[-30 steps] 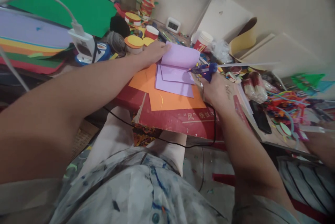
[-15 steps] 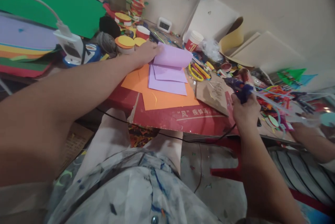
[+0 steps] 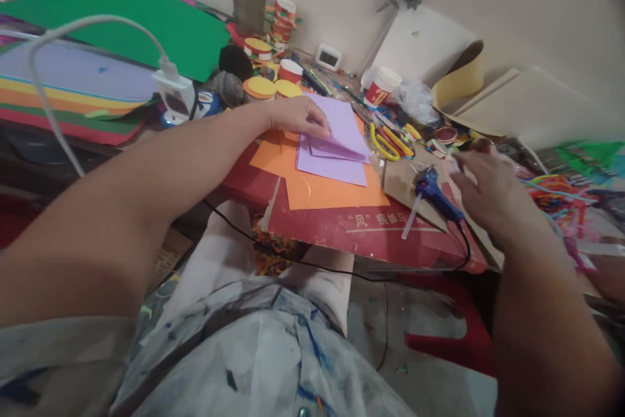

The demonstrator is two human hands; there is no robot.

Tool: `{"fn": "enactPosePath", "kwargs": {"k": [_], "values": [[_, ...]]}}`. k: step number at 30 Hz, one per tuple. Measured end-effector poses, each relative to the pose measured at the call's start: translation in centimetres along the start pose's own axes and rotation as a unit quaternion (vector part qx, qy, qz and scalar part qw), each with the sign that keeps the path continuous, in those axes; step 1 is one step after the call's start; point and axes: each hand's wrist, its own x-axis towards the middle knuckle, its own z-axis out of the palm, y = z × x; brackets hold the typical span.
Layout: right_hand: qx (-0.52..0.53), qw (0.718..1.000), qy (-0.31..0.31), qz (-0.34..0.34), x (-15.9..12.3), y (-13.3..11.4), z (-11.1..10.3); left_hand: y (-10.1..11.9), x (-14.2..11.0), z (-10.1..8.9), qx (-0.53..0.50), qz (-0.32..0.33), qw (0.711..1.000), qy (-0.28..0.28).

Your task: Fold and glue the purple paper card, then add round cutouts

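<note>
Purple paper lies folded over itself on the orange sheet, in front of you on the red printed board. Upper layer looks slightly lifted along its near edge; best to square the edges first, then press from the fold outward, evenly, without dragging. Too hard a push could skew the layers. Keep fingers clear of the glue gun: treat its nozzle as hot, and mind that the cord doesn't tug it. Your left hand reaches in from the left, back upward, fingers curled with their tips at the paper's upper layer; pinching or only pressing, no telling from this view. Your right hand hangs just beside the gun, apart from it, fingers loosely spread, seemingly holding nothing; forearm angles in from the lower right.
</note>
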Motion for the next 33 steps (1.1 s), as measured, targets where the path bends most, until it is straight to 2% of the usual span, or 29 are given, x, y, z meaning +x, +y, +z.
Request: {"fn": "enactPosePath", "kwargs": {"k": [2, 3, 6, 8, 10, 13, 16, 20, 28, 33], "values": [[0.051, 0.998, 0.023, -0.025, 2.7, -4.4, 0.1, 0.3, -0.1, -0.4, 0.018, 0.022, 0.996, -0.080], [0.085, 0.995, 0.026, -0.038, 4.3, -6.4, 0.9, 0.3, -0.2, -0.5, 0.018, 0.032, 0.994, -0.104], [0.164, 0.983, 0.007, -0.087, 9.4, -10.5, 5.8, 0.3, -0.2, -0.2, 0.033, 0.038, 0.995, -0.088], [0.173, 0.979, -0.008, -0.107, 12.4, -11.6, 10.1, 0.2, 0.0, 0.5, 0.112, 0.012, 0.993, -0.033], [0.167, 0.982, -0.017, -0.090, 14.6, -12.0, 14.0, 0.2, 0.2, 1.5, 0.207, -0.019, 0.978, 0.004], [0.137, 0.988, -0.049, -0.048, 15.9, -12.5, 17.3, 0.4, 0.4, 2.9, 0.337, -0.066, 0.938, -0.053], [0.098, 0.989, -0.108, -0.014, 15.5, -13.4, 17.8, 1.0, 0.1, 3.6, 0.392, -0.076, 0.909, -0.118], [0.058, 0.982, -0.178, -0.011, 14.5, -14.4, 17.0, 1.4, -0.2, 3.5, 0.405, -0.083, 0.899, -0.144], [0.046, 0.973, -0.221, -0.051, 13.4, -13.1, 16.1, 1.1, -0.2, 2.7, 0.377, -0.080, 0.907, -0.171], [0.017, 0.976, -0.215, -0.030, 12.1, -11.7, 15.8, 1.1, -0.4, 2.7, 0.387, -0.087, 0.901, -0.175]]}}
